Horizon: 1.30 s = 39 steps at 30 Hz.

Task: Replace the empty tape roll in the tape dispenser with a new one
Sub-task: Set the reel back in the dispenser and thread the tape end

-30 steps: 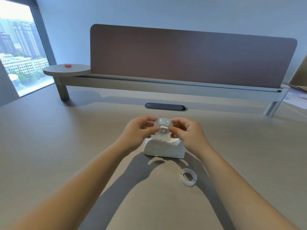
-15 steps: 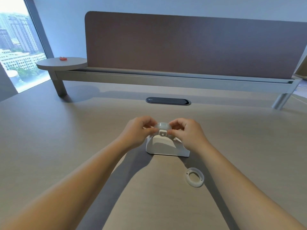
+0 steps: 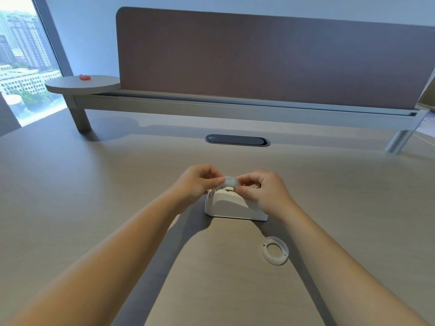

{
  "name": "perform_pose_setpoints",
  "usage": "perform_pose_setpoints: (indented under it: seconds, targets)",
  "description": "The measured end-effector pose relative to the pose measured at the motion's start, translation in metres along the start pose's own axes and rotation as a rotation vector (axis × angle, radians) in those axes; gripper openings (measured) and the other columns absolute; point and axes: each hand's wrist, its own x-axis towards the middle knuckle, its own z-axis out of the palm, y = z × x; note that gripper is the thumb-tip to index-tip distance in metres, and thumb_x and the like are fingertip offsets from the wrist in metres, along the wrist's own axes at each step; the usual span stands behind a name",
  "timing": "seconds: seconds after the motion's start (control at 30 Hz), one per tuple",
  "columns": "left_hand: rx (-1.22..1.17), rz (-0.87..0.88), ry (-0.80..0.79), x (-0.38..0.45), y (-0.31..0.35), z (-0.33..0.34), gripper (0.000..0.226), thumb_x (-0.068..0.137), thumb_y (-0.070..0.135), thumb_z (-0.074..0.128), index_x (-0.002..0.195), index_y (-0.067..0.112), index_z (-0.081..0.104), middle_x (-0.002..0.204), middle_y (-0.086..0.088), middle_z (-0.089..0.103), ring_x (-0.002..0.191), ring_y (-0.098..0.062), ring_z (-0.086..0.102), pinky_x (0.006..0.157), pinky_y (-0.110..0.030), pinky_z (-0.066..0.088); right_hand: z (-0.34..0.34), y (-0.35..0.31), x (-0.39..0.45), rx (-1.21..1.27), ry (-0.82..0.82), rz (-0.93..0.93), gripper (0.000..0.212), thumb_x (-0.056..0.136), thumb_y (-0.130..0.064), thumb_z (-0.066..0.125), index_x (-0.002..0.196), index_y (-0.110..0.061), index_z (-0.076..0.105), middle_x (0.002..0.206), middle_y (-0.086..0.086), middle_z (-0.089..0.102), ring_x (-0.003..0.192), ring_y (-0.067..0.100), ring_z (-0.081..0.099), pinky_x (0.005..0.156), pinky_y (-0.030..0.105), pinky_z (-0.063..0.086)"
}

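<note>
1. The white plastic tape dispenser (image 3: 231,205) stood upright on the pale wood-grain desk (image 3: 94,196), right in the middle, and the translucent whitish roll of tape (image 3: 231,181) sat at the dispenser's top opening; whether it was fully seated in the cradle could not be made out.
2. Off to the near right, the empty white plastic ring core (image 3: 274,250) lay flat on the desk, well apart from the dispenser and touching nothing else.
3. Farther back, a dark oval cable grommet (image 3: 237,140) was set into the desk, then a grey metal rail (image 3: 235,110) on legs carrying a brown fabric divider panel (image 3: 270,60).
4. At the rail's left end, a round grey shelf (image 3: 82,84) held a small red object (image 3: 84,77), too small to identify.
5. The left hand (image 3: 196,182) was curled, its fingertips pinching the left edge of the roll.
6. The right hand (image 3: 263,190) was curled too, fingertips pinching the roll's right edge, with the hand covering the dispenser's right end.
7. So the roll sat squarely between the two hands, gripped from both sides, directly above the dispenser body.
</note>
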Motion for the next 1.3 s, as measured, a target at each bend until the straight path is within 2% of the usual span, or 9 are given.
perform_pose_setpoints:
  seconds: [0.37,0.5,0.57,0.67,0.83,0.97,1.07,1.2,1.3]
  targets:
    - [0.019,0.053,-0.014,0.003,-0.005,0.004,0.018,0.084,0.010,0.051,0.068,0.019,0.051,0.075,0.001,0.055,0.070,-0.012,0.050,0.065,-0.020,0.044,0.000,0.005,0.000,-0.037,0.021,-0.024,0.027,0.076,-0.014,0.065,0.101,-0.006,0.066,0.093,0.001,0.057,0.071,0.000,0.049,0.058,-0.001,0.036]
    - [0.009,0.049,-0.052,0.002,-0.008,0.000,0.008,0.086,0.010,0.048,0.091,0.012,0.054,0.083,0.003,0.054,0.074,-0.009,0.053,0.057,-0.008,0.046,-0.008,0.007,-0.002,-0.193,-0.016,-0.021,0.035,0.078,-0.022,0.062,0.110,-0.006,0.061,0.114,0.007,0.055,0.100,0.017,0.052,0.078,0.019,0.034]
    - [-0.005,0.052,-0.051,0.002,-0.010,-0.001,0.017,0.086,0.009,0.048,0.101,0.010,0.054,0.086,0.004,0.055,0.077,-0.008,0.053,0.059,-0.008,0.047,-0.009,0.007,-0.005,-0.237,-0.028,-0.032,0.030,0.081,-0.021,0.059,0.106,-0.006,0.064,0.120,0.010,0.057,0.108,0.020,0.050,0.075,0.016,0.027]
    - [-0.024,0.058,-0.038,0.000,-0.010,-0.001,0.013,0.085,0.010,0.049,0.095,0.014,0.056,0.085,0.003,0.057,0.079,-0.010,0.055,0.064,-0.013,0.049,-0.004,0.003,-0.007,-0.205,0.017,-0.039,0.027,0.081,-0.021,0.059,0.101,-0.005,0.066,0.115,0.012,0.060,0.105,0.020,0.051,0.069,0.015,0.026]
    - [-0.039,0.057,-0.034,-0.001,-0.009,0.000,0.017,0.084,0.008,0.050,0.098,0.008,0.059,0.081,0.002,0.059,0.075,-0.007,0.055,0.058,-0.007,0.047,0.000,-0.002,-0.008,-0.088,0.087,-0.025,0.024,0.081,-0.020,0.058,0.099,-0.006,0.066,0.102,0.007,0.063,0.088,0.013,0.048,0.068,0.023,0.036]
    - [-0.006,0.047,-0.026,0.000,-0.008,0.000,0.015,0.084,0.009,0.049,0.096,0.011,0.060,0.082,0.003,0.060,0.076,-0.006,0.056,0.061,-0.010,0.048,-0.001,-0.006,-0.008,-0.008,0.128,0.015,0.019,0.081,-0.016,0.058,0.090,-0.004,0.070,0.079,-0.002,0.061,0.072,0.009,0.052,0.059,0.008,0.037]
    - [-0.006,0.041,-0.011,-0.001,-0.008,0.000,0.020,0.085,0.009,0.049,0.101,0.007,0.060,0.081,0.002,0.059,0.075,-0.006,0.056,0.061,-0.009,0.048,-0.001,-0.007,-0.007,-0.017,0.157,0.055,0.018,0.081,-0.012,0.057,0.083,0.000,0.070,0.060,-0.011,0.054,0.058,0.002,0.047,0.049,0.006,0.036]
    - [0.001,0.032,0.002,-0.002,-0.008,0.002,0.021,0.085,0.012,0.050,0.104,0.010,0.060,0.083,0.003,0.059,0.076,-0.005,0.055,0.071,-0.016,0.045,0.001,-0.008,-0.006,-0.115,0.139,0.079,0.019,0.081,-0.011,0.053,0.079,0.002,0.067,0.057,-0.009,0.050,0.055,0.005,0.044,0.051,0.017,0.034]
    - [-0.001,0.026,0.008,-0.002,-0.007,0.002,0.020,0.085,0.012,0.050,0.102,0.011,0.059,0.083,0.003,0.058,0.076,-0.006,0.055,0.073,-0.017,0.044,0.002,-0.009,-0.005,-0.176,0.128,0.083,0.019,0.081,-0.009,0.051,0.079,0.003,0.065,0.067,0.002,0.057,0.060,0.011,0.046,0.051,0.019,0.033]
